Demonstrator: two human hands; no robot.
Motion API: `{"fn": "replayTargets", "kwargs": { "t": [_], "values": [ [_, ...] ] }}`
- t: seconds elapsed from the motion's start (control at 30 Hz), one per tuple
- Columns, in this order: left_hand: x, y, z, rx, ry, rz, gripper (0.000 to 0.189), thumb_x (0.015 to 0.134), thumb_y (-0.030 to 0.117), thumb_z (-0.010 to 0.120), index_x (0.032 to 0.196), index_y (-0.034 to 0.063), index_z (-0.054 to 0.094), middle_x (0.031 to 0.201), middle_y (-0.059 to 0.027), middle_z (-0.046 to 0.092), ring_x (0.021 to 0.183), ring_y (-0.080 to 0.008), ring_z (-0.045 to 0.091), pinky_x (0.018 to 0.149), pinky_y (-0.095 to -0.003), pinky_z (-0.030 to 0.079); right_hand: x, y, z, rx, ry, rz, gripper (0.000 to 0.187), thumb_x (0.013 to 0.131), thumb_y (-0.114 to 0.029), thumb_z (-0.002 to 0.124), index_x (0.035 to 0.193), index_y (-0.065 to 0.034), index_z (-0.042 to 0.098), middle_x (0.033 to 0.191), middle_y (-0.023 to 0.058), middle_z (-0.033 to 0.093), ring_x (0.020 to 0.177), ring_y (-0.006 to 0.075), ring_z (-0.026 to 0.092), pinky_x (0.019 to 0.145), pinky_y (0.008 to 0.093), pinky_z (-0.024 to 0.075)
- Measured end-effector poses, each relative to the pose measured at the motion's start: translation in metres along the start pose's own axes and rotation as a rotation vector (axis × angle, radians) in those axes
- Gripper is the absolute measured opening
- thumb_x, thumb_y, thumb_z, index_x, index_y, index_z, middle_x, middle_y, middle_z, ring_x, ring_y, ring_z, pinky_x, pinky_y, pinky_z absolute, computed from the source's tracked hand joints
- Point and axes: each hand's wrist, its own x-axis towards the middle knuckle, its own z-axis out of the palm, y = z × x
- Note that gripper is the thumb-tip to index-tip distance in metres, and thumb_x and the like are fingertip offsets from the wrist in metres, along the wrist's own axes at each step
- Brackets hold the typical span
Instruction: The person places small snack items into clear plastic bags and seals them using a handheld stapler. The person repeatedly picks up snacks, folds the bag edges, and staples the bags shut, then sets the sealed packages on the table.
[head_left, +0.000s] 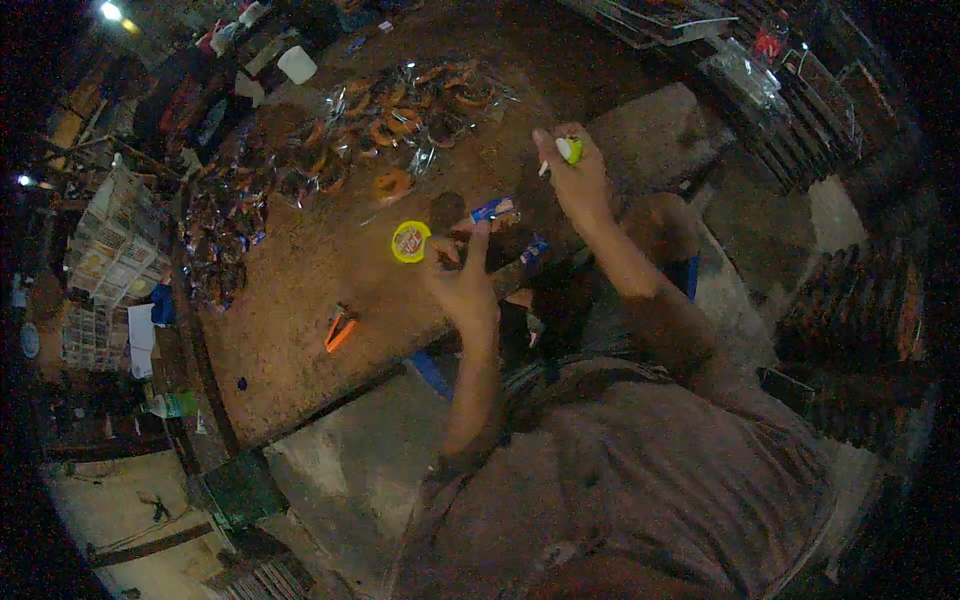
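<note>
My left hand (461, 281) is held over the near edge of the work surface, its fingers beside a round yellow lid (410, 241) that bears writing. A small blue wrapped piece (495, 210) lies across its raised fingers; whether they grip it or the lid is unclear. Farther right and higher, my right hand (577, 176) is closed on a small yellow-green and white container (571, 150), with a thin white tip (544, 168) showing by its fingers. Another blue piece (534, 249) is between the two forearms, below the right hand. An orange-handled tool (341, 330) lies on the surface at left.
Many brownish rings (390, 127) with shiny pieces are heaped across the brown work surface (300, 262). White plastic crates (120, 240) stand at the left. A white container (297, 65) is at the back. Metal racks (787, 97) stand at the upper right.
</note>
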Motion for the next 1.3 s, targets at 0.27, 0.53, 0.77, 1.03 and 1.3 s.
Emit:
{"fn": "replayTargets", "kwargs": {
  "t": [0.27,0.53,0.77,1.03,1.3],
  "values": [
    [0.011,-0.006,-0.021,-0.258,0.042,-0.233,0.023,0.086,-0.002,0.073,0.084,0.0096,0.053,0.094,-0.0032,0.065,0.088,-0.0133,0.061,0.083,-0.0273,0.048,-0.020,0.158,-0.016,-1.167,-0.337,0.083,0.064,0.088,-0.032,0.070,0.139,-0.0052,0.044,0.136,0.0176,0.050,0.128,0.0443,0.045,0.109,0.0514,0.0361],
    [0.012,-0.017,-0.023,-0.292,0.072,-0.313,0.031,0.090,0.001,0.069,0.077,0.0139,0.045,0.082,0.0033,0.047,0.078,-0.0069,0.045,0.075,-0.0232,0.038,-0.032,0.088,-0.012,-0.989,-0.212,-0.108,0.065,0.083,-0.029,0.079,0.133,-0.0090,0.044,0.138,0.0205,0.041,0.129,0.0388,0.041,0.107,0.0545,0.0344],
    [0.005,-0.061,-0.010,-0.250,-0.022,-0.447,0.029,0.091,0.005,0.069,0.078,0.0137,0.045,0.081,0.0027,0.049,0.078,-0.0081,0.046,0.070,-0.0256,0.037,-0.079,0.020,-0.012,-0.047,-0.495,0.041,0.075,0.090,-0.030,0.074,0.145,-0.0068,0.030,0.138,0.0188,0.046,0.129,0.0324,0.047,0.108,0.0421,0.0383],
    [-0.009,-0.065,0.004,-0.104,-0.017,-0.606,0.026,0.097,0.020,0.066,0.081,0.0123,0.046,0.090,-0.0016,0.058,0.087,-0.0107,0.052,0.075,-0.0335,0.045,-0.067,0.067,-0.062,0.766,-0.483,0.682,0.050,0.093,-0.017,0.069,0.136,-0.0079,0.045,0.129,0.0116,0.056,0.117,0.0221,0.058,0.093,0.0339,0.0493],
    [-0.004,-0.077,-0.013,-0.098,0.002,-0.545,0.023,0.096,0.030,0.067,0.091,0.0109,0.056,0.091,-0.0012,0.060,0.084,-0.0128,0.055,0.072,-0.0296,0.046,0.107,0.053,-0.097,0.679,0.267,0.138,0.046,0.097,-0.016,0.059,0.140,-0.0040,0.050,0.135,0.0148,0.055,0.117,0.0264,0.059,0.098,0.0370,0.0518]
  ]
}}
